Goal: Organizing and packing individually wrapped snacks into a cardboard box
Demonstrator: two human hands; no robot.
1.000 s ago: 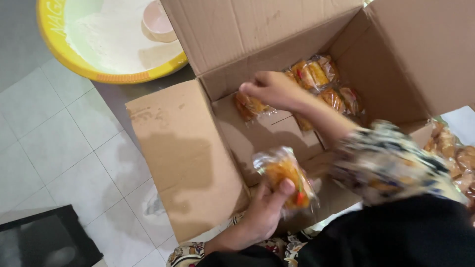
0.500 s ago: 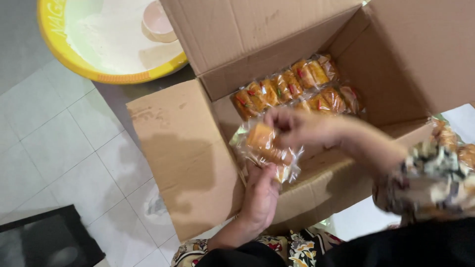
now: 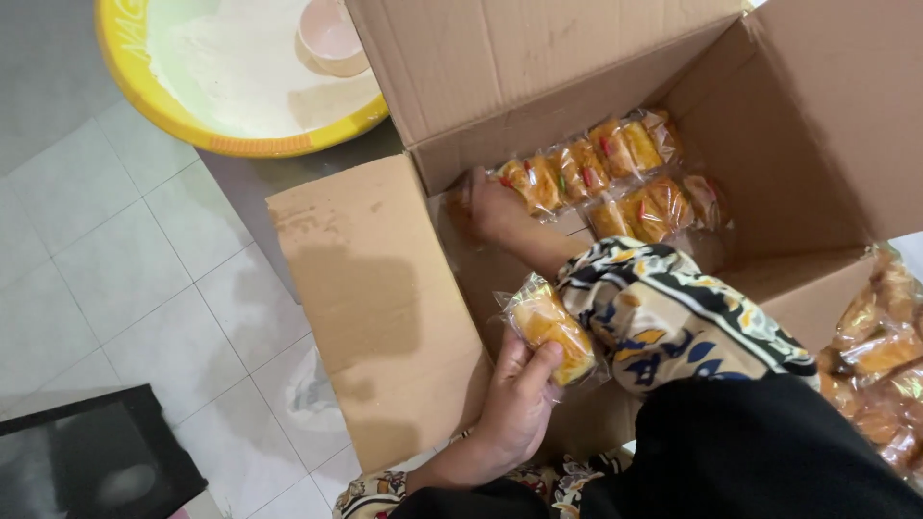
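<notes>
An open brown cardboard box stands on the floor, with two rows of clear-wrapped golden pastries along its far wall. My right hand reaches down inside, at the left end of the far row, and its fingers press on a wrapped pastry there. Whether it grips the packet is hidden. My left hand holds another wrapped pastry above the box's near edge, beside my patterned right sleeve.
A yellow basin with white flour and a small pink bowl sits at the top left on the tiled floor. More wrapped pastries are piled at the right edge. A dark object lies at the bottom left.
My right hand took a packet from the one held by my left and carried it down to the left end of the far row. My left hand lowered slightly, still holding one packet.
</notes>
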